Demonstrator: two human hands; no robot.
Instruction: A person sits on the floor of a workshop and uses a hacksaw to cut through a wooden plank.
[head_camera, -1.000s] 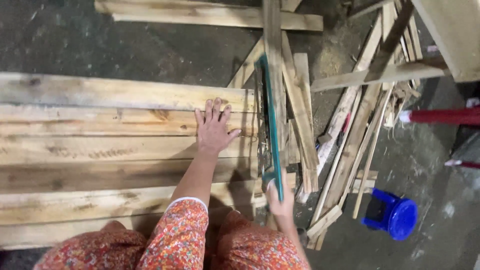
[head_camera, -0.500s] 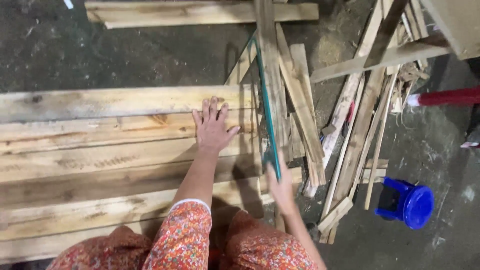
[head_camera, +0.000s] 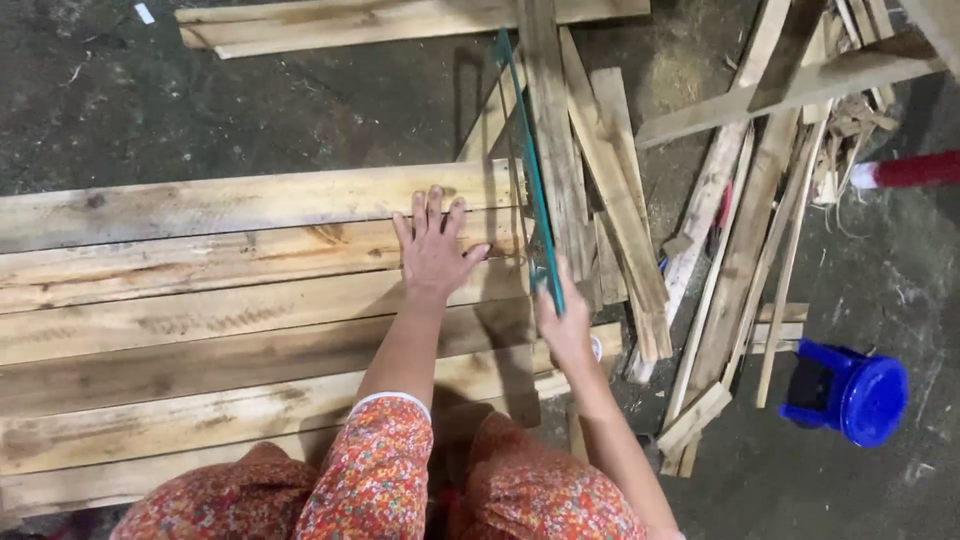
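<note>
Left hand (head_camera: 432, 252) is flat on the planks (head_camera: 240, 290), fingers spread, palm pressing down near their right-hand ends, its grip released and holding nothing. Right hand (head_camera: 563, 322) is clenched around the handle of a green-framed handsaw (head_camera: 530, 180), which runs away from the person just past the plank ends, blade standing on edge. The planks lie side by side on the dark floor (head_camera: 250, 110). Beyond the saw sits a loose heap of wooden offcuts (head_camera: 740, 210), and a blue plastic stool (head_camera: 850, 393) lies tipped over near the floor's right edge.
</note>
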